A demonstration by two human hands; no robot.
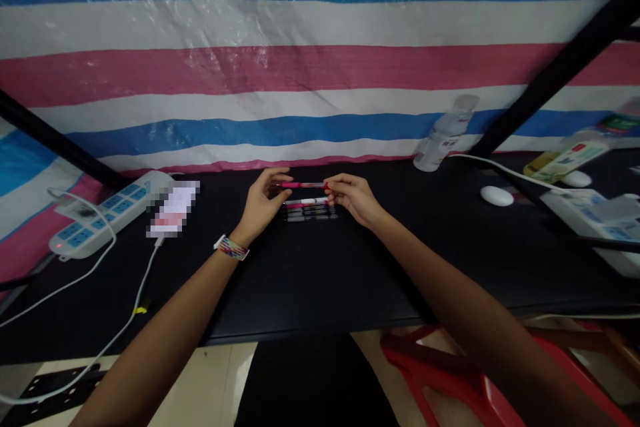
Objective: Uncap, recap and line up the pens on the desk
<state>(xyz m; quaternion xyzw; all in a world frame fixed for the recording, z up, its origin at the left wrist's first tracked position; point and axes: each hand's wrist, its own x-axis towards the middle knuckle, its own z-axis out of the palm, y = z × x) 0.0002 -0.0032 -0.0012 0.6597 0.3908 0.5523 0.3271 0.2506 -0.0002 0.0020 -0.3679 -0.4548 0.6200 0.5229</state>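
A pink pen (303, 185) lies crosswise between my two hands, near the back of the black table. My right hand (353, 197) pinches its right end. At the pen's left end is my left hand (265, 199), thumb and fingers curled around that end. Just in front of it lies a white and pink pen (307, 201), level with my fingertips. Several dark or clear pens (310, 214) rest side by side below that one, parallel to it. A patterned woven band circles my left wrist.
At left are a white power strip (107, 213), a charging phone (173, 210) and its cable. To the right stand a clear bottle (445, 137), a white mouse (497, 196) and another power strip (600, 223). A striped sheet (300, 73) hangs behind; a red stool (450, 373) is below.
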